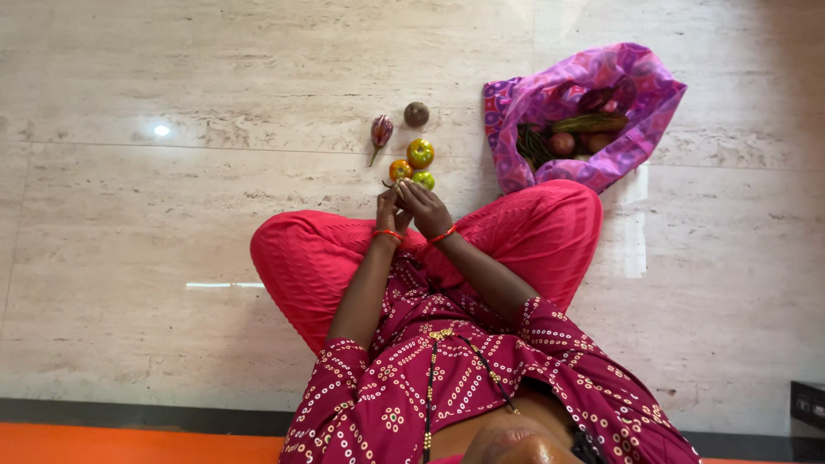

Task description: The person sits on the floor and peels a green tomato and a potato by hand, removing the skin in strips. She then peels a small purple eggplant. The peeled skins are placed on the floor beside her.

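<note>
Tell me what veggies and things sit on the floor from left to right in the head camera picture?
Small purple eggplant → orange tomato → round brown vegetable → purple cloth bag filled with more vegetables. The yellow-green and green tomatoes sit under the brown one, so their place in the line is unclear.

Dotted maroon top, pink trousers – orange bangles, seemingly thread

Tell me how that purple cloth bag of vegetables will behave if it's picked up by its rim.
The purple cloth bag looks soft and creased, so it would probably sag and fold rather than keep its shape. It slumps open on the floor with vegetables showing inside, so it likely feels bottom-heavy, and a tilt could spill them out.
</note>
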